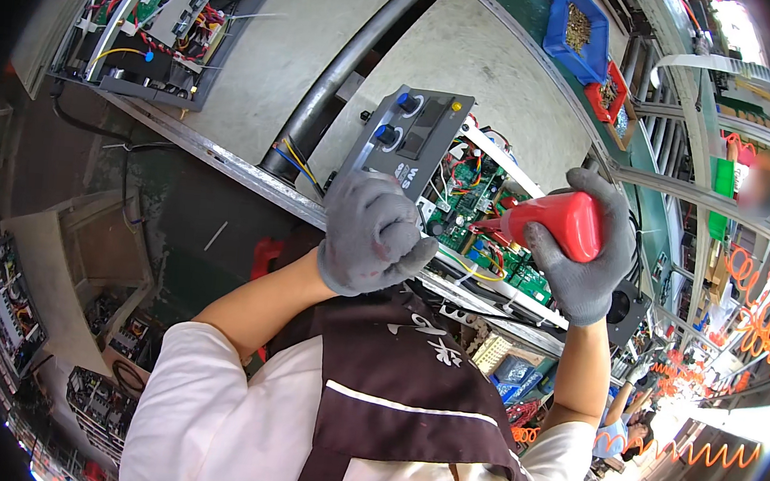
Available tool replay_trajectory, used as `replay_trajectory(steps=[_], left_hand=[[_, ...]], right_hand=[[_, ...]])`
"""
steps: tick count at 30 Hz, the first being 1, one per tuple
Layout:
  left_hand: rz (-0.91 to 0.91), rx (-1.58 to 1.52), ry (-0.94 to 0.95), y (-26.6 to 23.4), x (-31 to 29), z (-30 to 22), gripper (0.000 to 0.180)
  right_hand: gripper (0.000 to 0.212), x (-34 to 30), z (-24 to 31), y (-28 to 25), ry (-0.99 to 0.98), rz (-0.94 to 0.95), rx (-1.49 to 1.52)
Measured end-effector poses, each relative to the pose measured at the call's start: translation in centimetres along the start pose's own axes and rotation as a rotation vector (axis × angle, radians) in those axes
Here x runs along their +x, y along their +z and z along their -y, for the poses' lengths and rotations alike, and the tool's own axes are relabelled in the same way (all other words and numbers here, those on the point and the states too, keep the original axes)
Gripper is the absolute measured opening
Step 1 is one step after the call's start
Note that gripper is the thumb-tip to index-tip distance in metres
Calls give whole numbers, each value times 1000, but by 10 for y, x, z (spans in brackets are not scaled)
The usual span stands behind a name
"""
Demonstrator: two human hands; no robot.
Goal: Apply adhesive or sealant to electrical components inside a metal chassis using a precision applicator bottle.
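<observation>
My right hand (585, 256), in a grey glove, grips a red squeeze bottle (556, 223). The bottle lies tilted, its narrow nozzle pointing left over the wiring and green circuit boards (462, 212) of an uncovered electronic unit. My left hand (372, 235), also gloved, is closed with the fingers curled, in front of the lower part of the unit's grey front panel (437, 118). Whatever it may hold is hidden. The panel carries two blue knobs (387, 134) and a dark display window. Loose blue and yellow wires (296, 163) stick out left of the panel.
Another open unit (162, 28) stands at the far left on the workbench (284, 29). A blue bin (575, 34) of small metal parts and a red bin (606, 92) line the far right. Orange coiled hoses (765, 329) hang at right. More units (9, 301) stand lower left.
</observation>
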State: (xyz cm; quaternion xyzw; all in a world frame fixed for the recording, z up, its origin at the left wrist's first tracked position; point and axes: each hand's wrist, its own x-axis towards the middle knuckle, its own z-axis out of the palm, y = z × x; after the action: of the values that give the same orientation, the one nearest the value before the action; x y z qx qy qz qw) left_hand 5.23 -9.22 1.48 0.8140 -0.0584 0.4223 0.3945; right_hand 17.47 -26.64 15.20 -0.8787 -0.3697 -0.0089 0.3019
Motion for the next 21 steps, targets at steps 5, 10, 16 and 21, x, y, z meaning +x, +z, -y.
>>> replay_trajectory(steps=[5,10,16,21], left_hand=[[-1,-6,-6,-1,0,0,27],[-28,-3,-7,0,-2,0,27],[-21,-6,-21,0,-4,1,28],[-26,-29,-17,1,-3,1,29]], right_hand=[[56,-3,-5,1,44,61,-52],[58,-10,-5,-10,257,-123,135],[64,-31,1,-7,58,-14,120],[67,-39,2,-4,-209,57,-89]])
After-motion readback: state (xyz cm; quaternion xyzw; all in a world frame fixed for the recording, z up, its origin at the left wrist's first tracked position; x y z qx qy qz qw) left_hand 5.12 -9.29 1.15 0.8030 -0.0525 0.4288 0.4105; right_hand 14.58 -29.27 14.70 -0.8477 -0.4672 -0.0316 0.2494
